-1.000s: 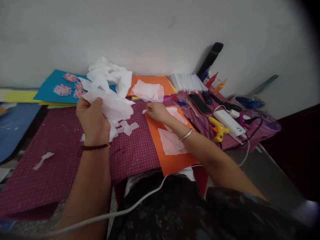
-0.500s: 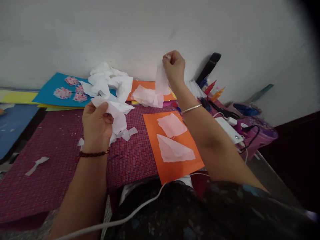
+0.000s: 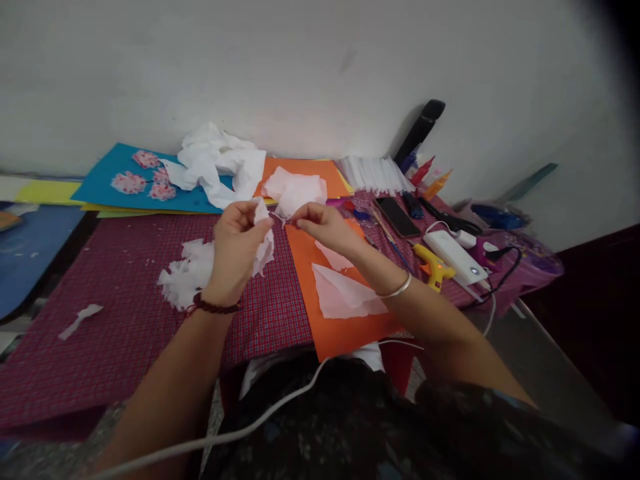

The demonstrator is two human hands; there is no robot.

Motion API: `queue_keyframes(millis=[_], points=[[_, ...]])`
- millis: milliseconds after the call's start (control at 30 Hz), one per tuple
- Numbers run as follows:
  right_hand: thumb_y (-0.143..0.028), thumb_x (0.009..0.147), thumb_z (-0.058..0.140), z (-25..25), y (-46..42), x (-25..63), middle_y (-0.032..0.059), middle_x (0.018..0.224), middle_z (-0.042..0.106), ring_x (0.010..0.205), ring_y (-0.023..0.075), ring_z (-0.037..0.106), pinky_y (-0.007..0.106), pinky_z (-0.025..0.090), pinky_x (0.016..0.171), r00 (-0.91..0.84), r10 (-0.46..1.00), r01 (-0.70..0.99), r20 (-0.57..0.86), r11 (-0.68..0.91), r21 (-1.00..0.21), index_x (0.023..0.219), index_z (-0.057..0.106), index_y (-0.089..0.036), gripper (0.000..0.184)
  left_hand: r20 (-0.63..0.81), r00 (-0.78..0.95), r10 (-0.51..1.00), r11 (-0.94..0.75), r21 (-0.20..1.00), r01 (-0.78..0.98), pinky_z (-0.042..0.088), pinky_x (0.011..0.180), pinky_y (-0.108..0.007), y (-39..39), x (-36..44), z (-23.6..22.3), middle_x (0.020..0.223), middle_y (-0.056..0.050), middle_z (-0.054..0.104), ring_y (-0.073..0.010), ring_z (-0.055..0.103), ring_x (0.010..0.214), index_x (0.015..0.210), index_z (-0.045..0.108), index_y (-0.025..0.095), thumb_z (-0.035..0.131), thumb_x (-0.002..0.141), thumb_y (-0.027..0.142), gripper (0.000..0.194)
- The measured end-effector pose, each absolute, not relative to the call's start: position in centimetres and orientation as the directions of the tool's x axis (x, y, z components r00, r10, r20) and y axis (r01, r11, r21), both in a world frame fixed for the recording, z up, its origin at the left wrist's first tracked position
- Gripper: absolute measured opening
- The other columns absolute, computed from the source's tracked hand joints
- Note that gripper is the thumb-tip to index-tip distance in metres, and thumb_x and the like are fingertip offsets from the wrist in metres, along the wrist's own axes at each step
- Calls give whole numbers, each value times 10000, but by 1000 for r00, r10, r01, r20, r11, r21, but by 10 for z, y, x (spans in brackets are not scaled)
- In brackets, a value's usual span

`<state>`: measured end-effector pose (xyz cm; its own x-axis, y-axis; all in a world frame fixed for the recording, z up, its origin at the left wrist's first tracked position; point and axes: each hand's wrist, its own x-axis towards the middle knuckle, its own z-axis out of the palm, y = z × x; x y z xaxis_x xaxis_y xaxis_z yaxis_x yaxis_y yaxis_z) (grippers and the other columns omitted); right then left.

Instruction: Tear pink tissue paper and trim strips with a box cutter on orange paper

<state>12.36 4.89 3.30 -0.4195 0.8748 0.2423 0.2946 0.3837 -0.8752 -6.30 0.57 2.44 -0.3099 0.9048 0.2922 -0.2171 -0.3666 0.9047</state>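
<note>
My left hand (image 3: 235,250) is closed in a pinch on a small torn piece of white tissue paper (image 3: 262,212), which stands up between thumb and fingers. Close by on the right, my right hand (image 3: 325,228) has thumb and fingertips drawn together; anything between them is too small to name. Beneath my right wrist lies an orange sheet (image 3: 305,273) bearing pale tissue pieces (image 3: 343,293). Torn white scraps (image 3: 187,277) are heaped left of my left hand. Just beyond my fingers, more tissue pieces (image 3: 295,190) rest on another orange sheet (image 3: 333,175).
At the back, crumpled white tissue (image 3: 215,160) partly covers a blue card (image 3: 105,177) with pink-and-white blossoms. On the right are white sticks (image 3: 375,173), a phone (image 3: 397,217), a yellow glue gun (image 3: 434,263), a white power strip (image 3: 457,257) and cables. A white cord (image 3: 250,423) crosses my lap.
My right hand has come down from above the back orange sheet, and its tissue strip now lies on the pieces there. My left hand has moved right, toward my right hand.
</note>
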Motion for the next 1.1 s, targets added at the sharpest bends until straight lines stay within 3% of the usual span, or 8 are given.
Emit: queue_keyframes(millis=[133, 300, 500, 700, 833, 1100], points=[[-299, 849, 646, 19, 32, 114, -8, 803, 632, 765, 140, 566, 323, 490, 762, -412, 887, 98, 206, 268, -958, 841, 615, -224, 82, 338, -225, 914, -351, 936, -18, 353, 540, -223, 0, -47, 15, 640, 73, 548, -96, 486, 553, 907, 669, 206, 782, 670, 130, 273], [-415, 750, 754, -2, 33, 115, -23, 807, 652, 753, 129, 620, 303, 533, 762, -355, 919, -123, 168, 132, -984, 866, 643, -222, 251, 388, -157, 908, -374, 921, 112, 342, 551, -217, -2, -40, 3, 612, 93, 494, -102, 467, 553, 958, 648, 209, 765, 685, 139, 304], [-421, 742, 799, -6, 27, 119, -27, 823, 649, 756, 125, 627, 310, 548, 789, -361, 907, -206, 217, 149, -967, 873, 633, -226, 288, 238, -96, 967, -243, 969, -49, 400, 512, -217, -3, -36, 0, 606, 74, 538, -101, 519, 517, 784, 514, 221, 787, 688, 192, 291], [-364, 827, 717, -6, 24, 118, -13, 885, 642, 799, 136, 625, 334, 552, 810, -361, 893, -199, 270, 209, -958, 949, 623, -246, 193, 156, -52, 986, -164, 964, -211, 577, 664, -267, 0, -37, 3, 697, -1, 684, -123, 666, 629, 787, 652, 187, 794, 731, 207, 154], [-339, 870, 670, -6, 22, 117, -6, 901, 642, 801, 131, 616, 333, 542, 813, -343, 898, -187, 276, 222, -957, 969, 629, -250, 139, 175, -83, 981, -188, 963, -195, 553, 621, -239, -1, -38, 7, 659, -4, 681, -108, 637, 597, 748, 708, 179, 750, 766, 185, 45], [-382, 841, 714, 0, 17, 117, -4, 893, 657, 792, 128, 617, 313, 552, 779, -367, 900, -186, 234, 176, -967, 957, 629, -244, 199, 268, -70, 961, -277, 929, -243, 452, 578, -226, -6, -39, 18, 632, 1, 646, -94, 545, 585, 711, 765, 202, 795, 745, 216, 48]])
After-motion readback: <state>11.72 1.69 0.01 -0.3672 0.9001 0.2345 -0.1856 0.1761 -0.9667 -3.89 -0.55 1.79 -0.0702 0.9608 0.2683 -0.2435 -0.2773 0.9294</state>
